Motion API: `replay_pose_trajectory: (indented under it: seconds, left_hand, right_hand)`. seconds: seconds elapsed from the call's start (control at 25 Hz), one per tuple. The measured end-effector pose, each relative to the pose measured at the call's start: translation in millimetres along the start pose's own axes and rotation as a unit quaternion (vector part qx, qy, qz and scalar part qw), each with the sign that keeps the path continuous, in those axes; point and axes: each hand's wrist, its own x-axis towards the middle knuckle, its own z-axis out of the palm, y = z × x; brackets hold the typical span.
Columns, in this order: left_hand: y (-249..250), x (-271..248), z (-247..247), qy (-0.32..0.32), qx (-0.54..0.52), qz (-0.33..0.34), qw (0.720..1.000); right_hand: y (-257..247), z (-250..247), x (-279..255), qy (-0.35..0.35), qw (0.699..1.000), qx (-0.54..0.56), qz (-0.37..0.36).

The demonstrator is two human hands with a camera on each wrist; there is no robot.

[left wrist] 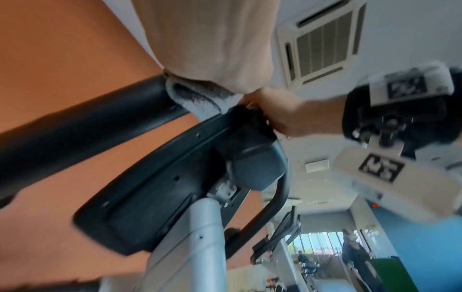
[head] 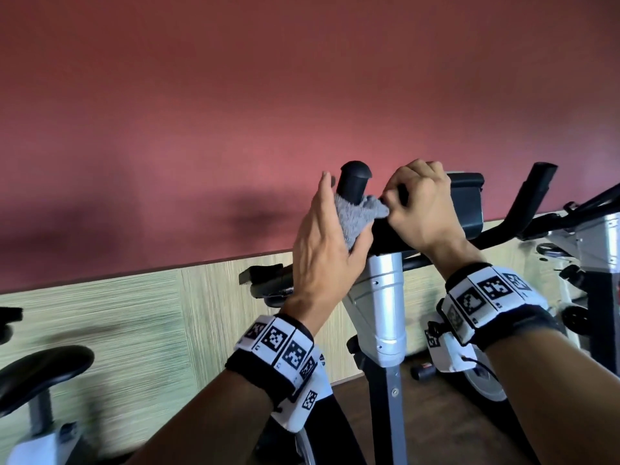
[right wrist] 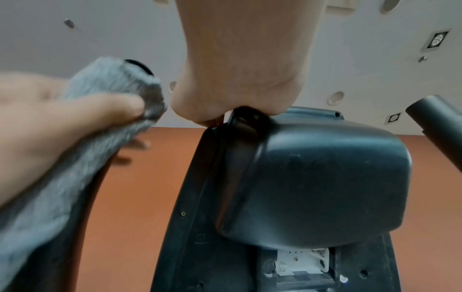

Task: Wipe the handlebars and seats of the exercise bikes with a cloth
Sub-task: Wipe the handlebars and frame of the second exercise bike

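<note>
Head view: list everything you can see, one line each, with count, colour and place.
Cloth: one, grey, wrapped round the near handlebar horn.
Handlebar: one, black, horns rising left and right.
Console: one, dark, between the horns.
Post: one, silver, under the console.
Saddle: one, black, lower left.
Other bikes: at least two, silver and black, left and far right.
Wall: red above, pale wood panels below.
Wristbands: two, black and white.
Left hand: holds the cloth on the horn.
Right hand: grips the console's top edge.
</note>
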Motion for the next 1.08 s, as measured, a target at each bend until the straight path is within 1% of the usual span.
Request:
replay_pose_trajectory:
  seconds: [0.08, 0.2, 0.28, 0.44, 0.48, 0.6, 0.64, 0.72, 0.8, 0.88, 0.96, 1.0, 1.08]
  left_hand:
    - [-2.8, -6.2, 1.1, -0.002, 0.019, 0.003, 1.000]
    - [11.9, 24.0, 8.8, 0.008, 0.047, 0.005, 0.999]
    - [21.2, 34.3, 7.2, 0.026, 0.036, 0.004, 0.999]
    - [25.1, 32.4, -0.5, 0.055, -0.038, 0.086, 0.994]
    - [29.6, 41.6, -1.9, 0.058, -0.045, 0.082, 0.994]
    - [44.5, 73.2, 1.3, 0.032, -0.031, -0.020, 0.999]
    - [45.2, 75.7, 4.8, 0.034, -0.028, -0.036, 0.998]
    - [39.8, 66.6, 7.9, 0.060, -0.058, -0.032, 0.996]
    - [28.3, 45.0, 9.4, 0.088, -0.091, -0.022, 0.992]
    - [18.3, 21.5, 8.3, 0.082, -0.092, -0.020, 0.992]
    - [16.3, 14.6, 5.1, 0.077, -0.116, -0.024, 0.990]
    - [17.2, 19.9, 3.4, 0.088, -0.137, -0.009, 0.987]
    - [19.4, 38.7, -1.5, 0.123, -0.148, 0.060, 0.980]
  right_hand:
    - [-0.6, -1.4, -0.3, 0.002, 1.000, 0.006, -0.006]
    - [0.4, -0.1, -1.7, 0.010, 1.000, -0.006, -0.018]
    - [2.7, -0.1, -2.2, 0.012, 1.000, -0.010, -0.026]
    - [5.3, -1.2, -3.7, 0.002, 0.999, -0.002, -0.034]
    - [5.3, -1.1, -4.1, 0.002, 0.999, 0.002, -0.036]
    - [5.2, -2.1, -2.6, 0.004, 0.999, 0.005, -0.039]
    - [5.6, -3.1, -2.4, 0.004, 0.999, 0.005, -0.039]
    - [6.1, -4.1, -4.0, 0.007, 0.999, 0.004, -0.042]
    - [5.7, -4.2, -4.3, 0.007, 0.999, 0.003, -0.039]
    - [5.0, -4.4, -4.0, -0.002, 1.000, 0.005, -0.030]
    - [5.0, -3.9, -4.3, -0.006, 1.000, 0.001, -0.023]
    - [4.7, -4.0, -4.5, -0.006, 1.000, 0.000, -0.021]
    - [3.8, -4.7, -4.4, -0.006, 1.000, 0.001, -0.019]
